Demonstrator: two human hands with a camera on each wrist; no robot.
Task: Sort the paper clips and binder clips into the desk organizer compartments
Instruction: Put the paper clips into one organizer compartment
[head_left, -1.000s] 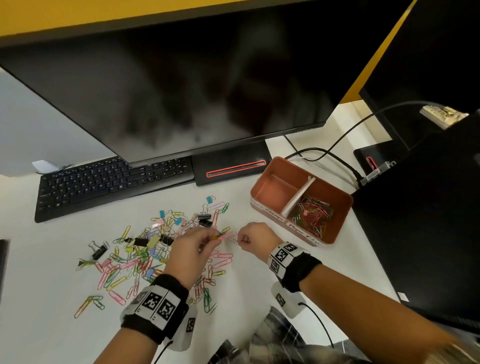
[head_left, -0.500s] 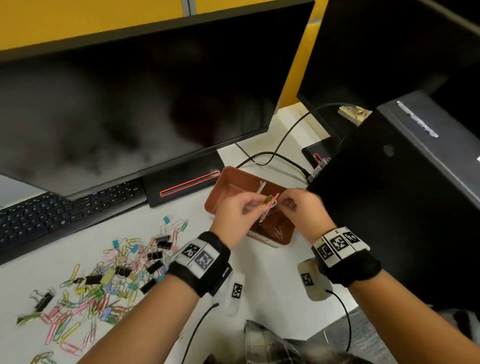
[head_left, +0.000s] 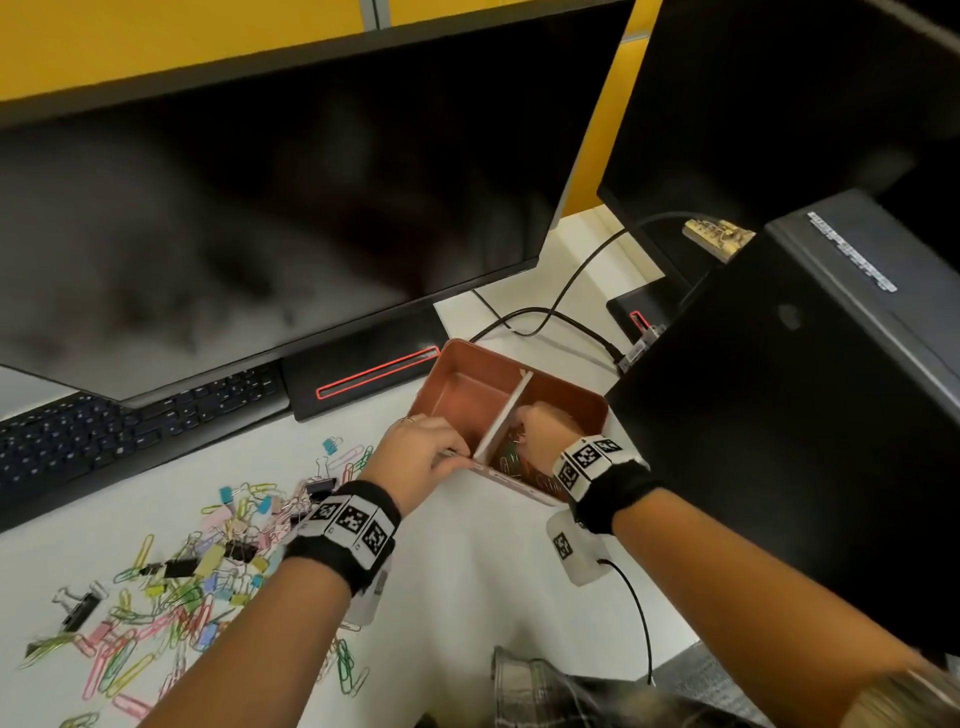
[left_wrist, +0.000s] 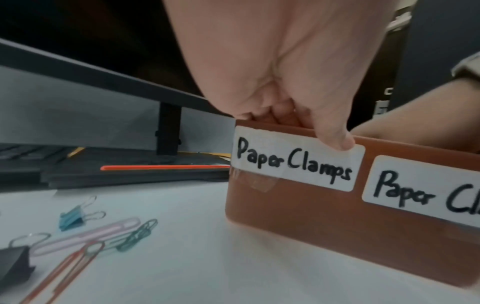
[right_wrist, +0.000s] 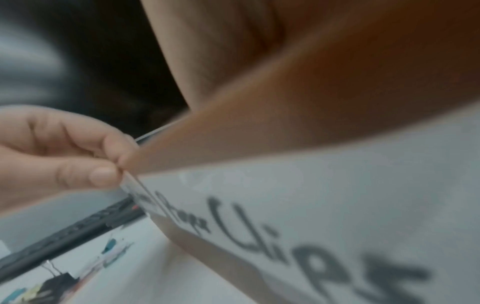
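A brown desk organizer with a white divider stands right of the monitor base. My left hand grips the front rim of its left compartment, labelled "Paper Clamps", thumb on the label, fingers inside. That compartment looks bare. My right hand reaches down into the right compartment, just over the colored paper clips there; its fingertips are hidden. The right wrist view is blurred and shows the organizer wall and my left hand. A mixed pile of paper clips and binder clips lies on the white desk at left.
A large monitor hangs over the keyboard, its base just behind the organizer. A black computer case stands close on the right. Cables run behind. A blue binder clip lies near the organizer.
Both hands went from the pile to the organizer, holding a paper clip between them. Now the left hand grips the front rim and the right hand has dropped into the right compartment.
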